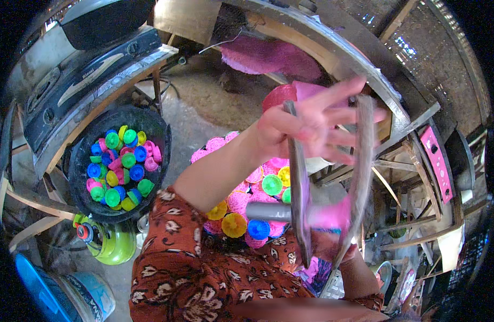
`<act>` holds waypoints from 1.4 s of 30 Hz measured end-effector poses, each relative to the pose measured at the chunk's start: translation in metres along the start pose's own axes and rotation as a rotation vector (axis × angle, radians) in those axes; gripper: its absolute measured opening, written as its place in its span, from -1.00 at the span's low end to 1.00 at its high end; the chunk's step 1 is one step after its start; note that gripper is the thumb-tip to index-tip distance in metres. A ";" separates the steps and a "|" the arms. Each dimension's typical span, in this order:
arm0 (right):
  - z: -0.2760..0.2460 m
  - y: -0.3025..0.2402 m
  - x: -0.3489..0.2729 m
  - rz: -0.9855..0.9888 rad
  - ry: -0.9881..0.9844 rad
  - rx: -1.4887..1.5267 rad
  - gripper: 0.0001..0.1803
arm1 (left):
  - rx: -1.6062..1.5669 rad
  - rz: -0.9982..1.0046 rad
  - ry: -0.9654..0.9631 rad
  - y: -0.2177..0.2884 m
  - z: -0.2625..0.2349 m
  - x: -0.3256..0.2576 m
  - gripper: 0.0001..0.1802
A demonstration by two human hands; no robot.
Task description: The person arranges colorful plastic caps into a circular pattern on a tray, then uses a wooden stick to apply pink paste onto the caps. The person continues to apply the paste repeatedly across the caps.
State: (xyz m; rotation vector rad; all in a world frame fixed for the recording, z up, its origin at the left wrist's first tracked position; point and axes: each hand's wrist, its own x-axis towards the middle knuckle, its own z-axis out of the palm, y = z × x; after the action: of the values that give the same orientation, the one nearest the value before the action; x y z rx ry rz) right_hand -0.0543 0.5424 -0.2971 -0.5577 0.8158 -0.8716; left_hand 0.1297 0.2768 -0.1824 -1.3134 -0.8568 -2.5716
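Observation:
My left hand (316,126) is raised in the upper middle right, blurred, with fingers spread. Two long weathered wooden strips (299,182) pass in front of it, running down towards my right hand (330,246). That hand is low and partly hidden behind the strips; its fingers look curled, but what they hold is unclear. Between the strips lies a blurred pink piece (333,213), in line with a grey tube (268,211). Below and behind my left forearm is a pile of pink, yellow, green and blue ribbed cup-shaped pieces (234,225).
At left stands a black tub (78,185) of similar coloured pieces, beside a black stove (91,75). Nearby are a green gas cylinder (115,244) and a blue-and-white bucket (88,292). A pink-panelled stove (436,161) and wooden frames stand at right.

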 end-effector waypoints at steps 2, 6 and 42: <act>0.001 -0.006 -0.004 0.037 0.010 -0.001 0.13 | 0.021 0.121 -0.283 0.002 0.013 0.018 0.22; -0.003 -0.014 -0.022 0.044 0.060 -0.037 0.15 | 0.171 0.144 -0.050 -0.006 -0.002 0.022 0.07; 0.013 -0.061 0.039 0.081 0.554 -0.555 -0.24 | -0.088 0.366 0.845 -0.019 -0.177 -0.098 -0.38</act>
State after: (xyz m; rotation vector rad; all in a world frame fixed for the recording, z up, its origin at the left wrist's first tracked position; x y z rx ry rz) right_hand -0.0560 0.4785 -0.2617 -0.7707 1.6006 -0.7267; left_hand 0.0584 0.1836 -0.3480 -0.2514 -0.3039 -2.4895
